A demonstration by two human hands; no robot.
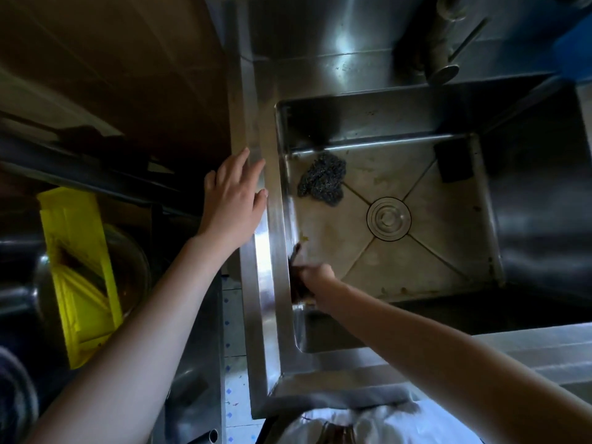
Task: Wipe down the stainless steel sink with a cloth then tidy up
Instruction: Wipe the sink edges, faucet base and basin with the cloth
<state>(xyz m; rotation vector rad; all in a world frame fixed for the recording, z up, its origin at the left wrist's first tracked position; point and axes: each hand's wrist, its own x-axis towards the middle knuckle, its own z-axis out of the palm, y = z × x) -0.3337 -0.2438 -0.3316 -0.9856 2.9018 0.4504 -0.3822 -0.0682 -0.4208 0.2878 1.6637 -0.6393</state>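
The stainless steel sink [429, 264] has a round drain [388, 218] in the middle of its floor. My right hand [315, 278] is down inside the basin, closed on a dark cloth [296, 270] that presses against the left wall near the bottom. My left hand [235, 193] lies flat on the sink's left rim [262, 283], fingers spread, holding nothing. A grey steel-wool scourer [323, 179] lies on the basin floor in the far left corner. A dark rectangular sponge or block [453, 163] stands in the far right corner.
The tap spout [443, 64] hangs over the far rim. A blue object [576, 43] sits at the top right. Left of the sink, below counter level, a yellow plastic slicer [81, 270] rests in a metal bowl. White fabric [368, 421] lies at the near edge.
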